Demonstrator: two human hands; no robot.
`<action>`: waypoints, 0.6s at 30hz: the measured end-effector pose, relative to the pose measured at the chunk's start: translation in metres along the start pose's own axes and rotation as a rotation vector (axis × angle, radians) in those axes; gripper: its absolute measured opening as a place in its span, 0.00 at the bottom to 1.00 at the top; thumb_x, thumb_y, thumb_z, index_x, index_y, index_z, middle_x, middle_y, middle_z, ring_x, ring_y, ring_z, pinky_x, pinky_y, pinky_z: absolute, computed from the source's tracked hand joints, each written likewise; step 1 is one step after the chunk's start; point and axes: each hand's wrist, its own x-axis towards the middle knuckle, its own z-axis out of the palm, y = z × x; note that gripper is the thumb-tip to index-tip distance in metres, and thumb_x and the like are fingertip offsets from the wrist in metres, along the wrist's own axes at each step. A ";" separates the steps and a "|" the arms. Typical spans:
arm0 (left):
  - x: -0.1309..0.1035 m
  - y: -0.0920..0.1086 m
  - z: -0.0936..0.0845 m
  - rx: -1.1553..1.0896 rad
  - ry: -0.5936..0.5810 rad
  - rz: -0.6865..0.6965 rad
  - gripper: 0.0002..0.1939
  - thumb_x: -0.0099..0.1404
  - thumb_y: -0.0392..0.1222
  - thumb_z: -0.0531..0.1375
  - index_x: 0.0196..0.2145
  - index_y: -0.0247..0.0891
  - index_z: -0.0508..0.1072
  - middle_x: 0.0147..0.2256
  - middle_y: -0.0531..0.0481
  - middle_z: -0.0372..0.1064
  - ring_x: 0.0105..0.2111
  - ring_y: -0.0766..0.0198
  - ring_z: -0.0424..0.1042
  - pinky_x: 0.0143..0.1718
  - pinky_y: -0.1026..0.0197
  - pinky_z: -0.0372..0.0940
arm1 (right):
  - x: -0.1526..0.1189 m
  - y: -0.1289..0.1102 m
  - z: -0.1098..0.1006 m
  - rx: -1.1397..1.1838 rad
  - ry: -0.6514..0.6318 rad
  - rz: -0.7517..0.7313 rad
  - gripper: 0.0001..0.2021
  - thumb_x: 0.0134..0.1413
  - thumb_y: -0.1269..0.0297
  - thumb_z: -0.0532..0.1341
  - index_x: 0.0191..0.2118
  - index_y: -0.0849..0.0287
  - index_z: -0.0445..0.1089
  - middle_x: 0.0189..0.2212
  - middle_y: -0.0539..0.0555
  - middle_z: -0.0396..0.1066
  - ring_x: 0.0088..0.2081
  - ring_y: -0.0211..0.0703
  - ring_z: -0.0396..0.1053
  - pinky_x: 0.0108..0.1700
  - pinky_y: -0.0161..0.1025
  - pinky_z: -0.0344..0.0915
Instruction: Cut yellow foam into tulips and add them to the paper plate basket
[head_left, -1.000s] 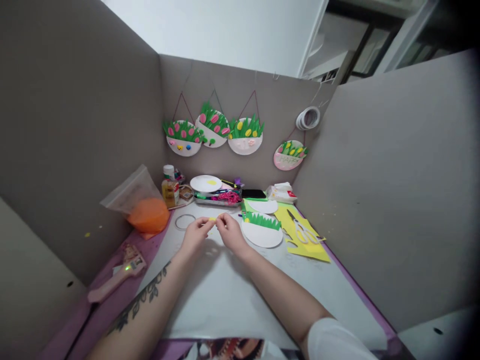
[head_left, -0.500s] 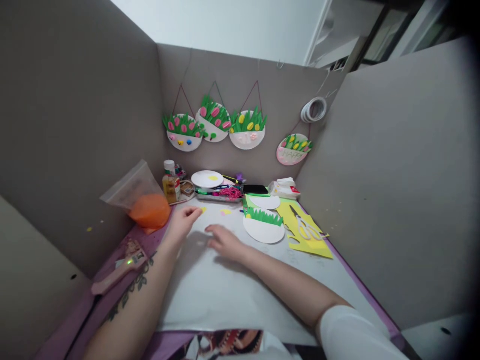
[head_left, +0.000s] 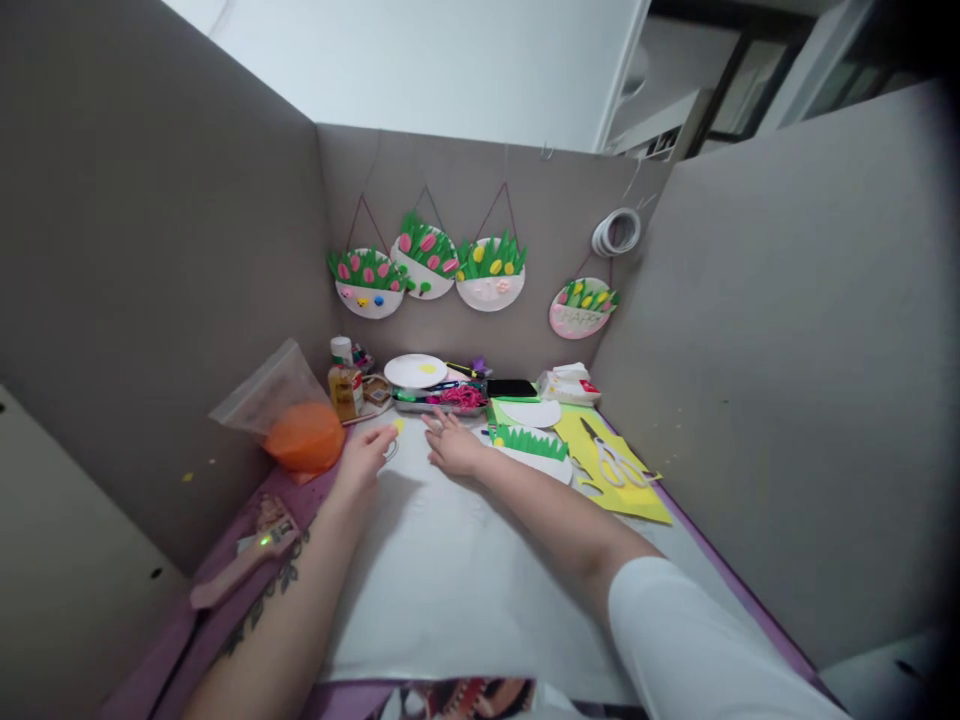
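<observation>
My left hand [head_left: 366, 456] is closed in a pinch, with a small yellow paper piece [head_left: 398, 426] at its fingertips. To its right, my right hand [head_left: 453, 444] reaches over the white table covering [head_left: 420, 580] with fingers apart, just in front of the tray of craft supplies [head_left: 427, 406]. Whatever lies beneath its fingers is hidden. My right forearm partly covers a white paper plate piece with a green paper grass strip [head_left: 529, 441]. Scissors with white handles [head_left: 616, 462] rest on yellow paper [head_left: 637, 498] at the right.
Behind the table, decorated half-plate baskets [head_left: 491, 290] hang on a grey panel. A bottle [head_left: 345, 385], a bag of orange material [head_left: 304, 437] and a pink glue gun [head_left: 247, 565] are at the left. A phone [head_left: 511, 388] and a white packet [head_left: 568, 384] lie at the back.
The view has tilted up slightly. My right hand has moved forward to the far part of the table, and its forearm now covers more of the grass-strip plate. My left hand stays pinched.
</observation>
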 end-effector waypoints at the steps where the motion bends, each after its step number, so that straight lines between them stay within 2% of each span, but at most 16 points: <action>1: 0.001 -0.002 0.000 0.024 0.010 -0.011 0.24 0.44 0.55 0.63 0.33 0.33 0.74 0.23 0.52 0.65 0.22 0.71 0.59 0.20 0.69 0.48 | 0.002 -0.001 -0.004 0.042 0.083 0.086 0.19 0.51 0.63 0.57 0.49 0.61 0.66 0.60 0.60 0.50 0.61 0.55 0.44 0.59 0.53 0.42; 3: 0.003 -0.006 0.002 0.067 0.013 -0.012 0.24 0.44 0.55 0.62 0.33 0.33 0.75 0.23 0.52 0.66 0.21 0.70 0.59 0.20 0.69 0.49 | 0.003 -0.010 -0.014 0.242 0.235 0.246 0.11 0.52 0.66 0.56 0.40 0.60 0.71 0.52 0.59 0.64 0.54 0.51 0.59 0.54 0.49 0.53; 5: 0.001 -0.009 0.004 0.091 -0.002 0.012 0.23 0.44 0.55 0.62 0.32 0.33 0.75 0.23 0.51 0.68 0.21 0.70 0.60 0.20 0.68 0.49 | 0.003 -0.022 -0.023 0.501 0.344 0.336 0.11 0.53 0.61 0.54 0.31 0.60 0.72 0.38 0.56 0.73 0.42 0.46 0.68 0.45 0.42 0.61; 6: -0.001 -0.009 0.006 0.094 -0.011 0.031 0.22 0.45 0.55 0.62 0.32 0.33 0.76 0.23 0.51 0.68 0.21 0.69 0.60 0.20 0.68 0.50 | 0.003 -0.030 -0.027 0.602 0.395 0.349 0.13 0.53 0.58 0.55 0.30 0.61 0.71 0.33 0.55 0.73 0.38 0.44 0.69 0.42 0.40 0.62; 8: -0.007 -0.007 0.010 0.097 -0.020 0.079 0.21 0.46 0.54 0.61 0.31 0.33 0.76 0.24 0.50 0.70 0.22 0.68 0.62 0.22 0.68 0.52 | 0.004 -0.043 -0.031 0.737 0.485 0.343 0.13 0.50 0.55 0.56 0.31 0.60 0.70 0.31 0.53 0.72 0.36 0.43 0.68 0.39 0.38 0.62; 10: -0.014 -0.005 0.014 0.110 -0.023 0.123 0.20 0.48 0.54 0.60 0.29 0.32 0.75 0.26 0.49 0.71 0.24 0.67 0.63 0.23 0.67 0.53 | 0.005 -0.053 -0.032 0.805 0.527 0.342 0.11 0.47 0.57 0.59 0.32 0.60 0.70 0.32 0.52 0.71 0.36 0.42 0.67 0.38 0.37 0.62; 13: -0.018 -0.002 0.016 0.150 -0.052 0.171 0.20 0.51 0.54 0.59 0.29 0.32 0.75 0.26 0.49 0.71 0.25 0.65 0.65 0.25 0.66 0.56 | 0.006 -0.058 -0.028 0.832 0.573 0.377 0.07 0.44 0.62 0.59 0.27 0.61 0.70 0.28 0.52 0.70 0.33 0.40 0.66 0.36 0.36 0.61; 16: -0.008 0.001 0.002 0.309 -0.099 0.238 0.18 0.52 0.51 0.58 0.30 0.32 0.75 0.27 0.48 0.72 0.27 0.62 0.67 0.27 0.65 0.58 | 0.004 -0.052 -0.024 0.825 0.621 0.440 0.07 0.45 0.63 0.58 0.25 0.61 0.69 0.25 0.50 0.69 0.30 0.39 0.65 0.34 0.35 0.61; 18: 0.003 0.002 -0.014 0.546 -0.019 0.292 0.16 0.54 0.49 0.57 0.30 0.33 0.76 0.28 0.46 0.72 0.28 0.60 0.68 0.29 0.63 0.59 | -0.001 -0.046 -0.020 0.805 0.550 0.478 0.06 0.45 0.64 0.58 0.23 0.61 0.69 0.23 0.50 0.69 0.28 0.38 0.65 0.33 0.35 0.60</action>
